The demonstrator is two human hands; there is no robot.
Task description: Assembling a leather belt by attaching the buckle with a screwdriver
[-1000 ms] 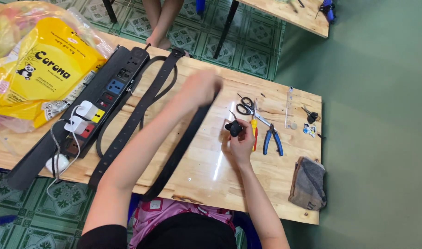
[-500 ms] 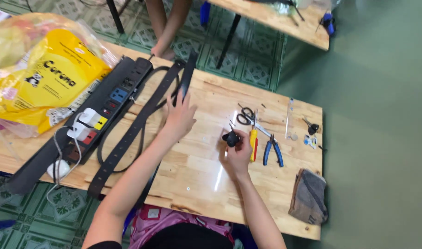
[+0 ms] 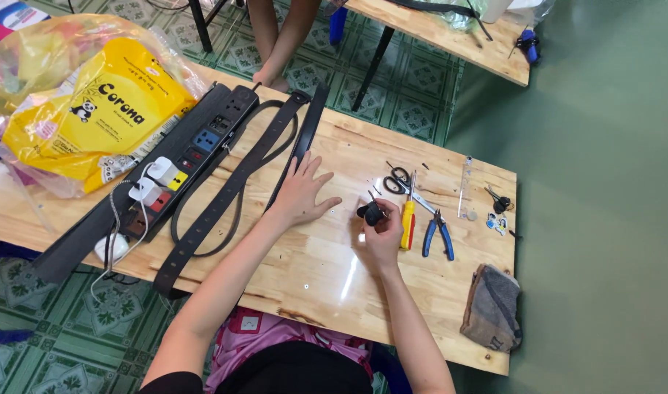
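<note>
Fingers spread, your left hand (image 3: 302, 191) is lying open and flat on the wooden table (image 3: 290, 255), touching a black belt strap (image 3: 228, 191); your right hand (image 3: 381, 233) is pinching a small black buckle part (image 3: 373, 214) just left of the yellow-handled screwdriver (image 3: 407, 222)

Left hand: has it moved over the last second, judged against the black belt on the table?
Yes. The left hand was raised over the black belt a second ago; it has come down toward the person and lies flat on the wooden table, beside the belt's right strap.
</note>
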